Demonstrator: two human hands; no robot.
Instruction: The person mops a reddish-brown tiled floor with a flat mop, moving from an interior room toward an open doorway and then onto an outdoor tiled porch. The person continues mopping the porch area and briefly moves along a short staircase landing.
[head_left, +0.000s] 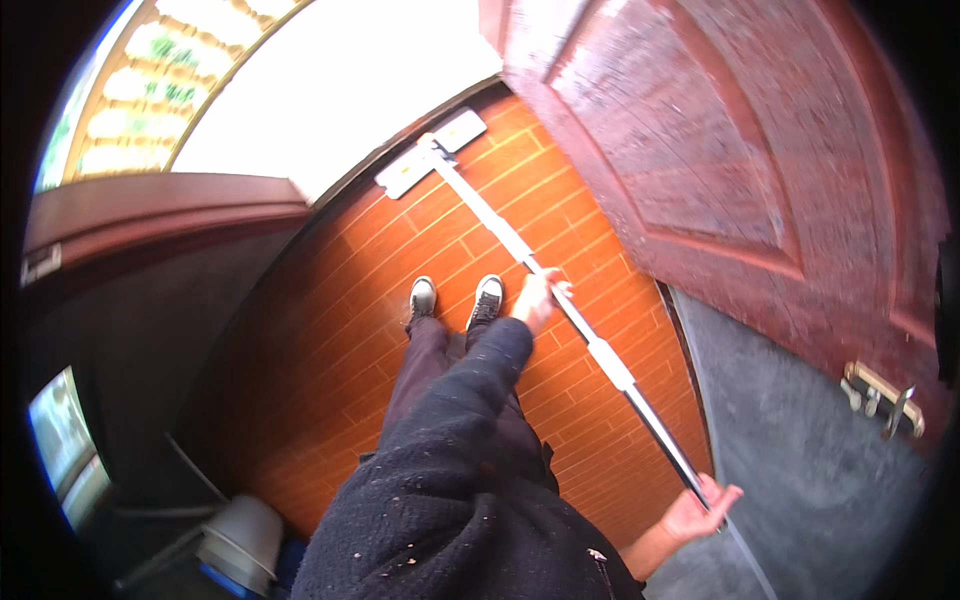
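Note:
A flat mop with a white and silver telescopic handle (615, 364) slants across the view in front of me. My left hand (535, 300), at the end of a dark sleeve, grips the handle around its middle. Near the handle's lower right end, my right hand (699, 510) holds the pole loosely, with a finger or thumb sticking out. The mop's white rectangular head (409, 171) lies flat on the wood-look tiled floor (442, 232), along the dark door sill (375, 156). Any cloth under the head is hidden.
A reddish-brown panelled door (697, 150) stands swung inward on the right, with a metal handle (885, 397). Beyond the doorway is bright daylight and a balustrade (150, 90). My shoes (486, 300) are on the tiles. A grey bucket-like container (244, 536) is at lower left.

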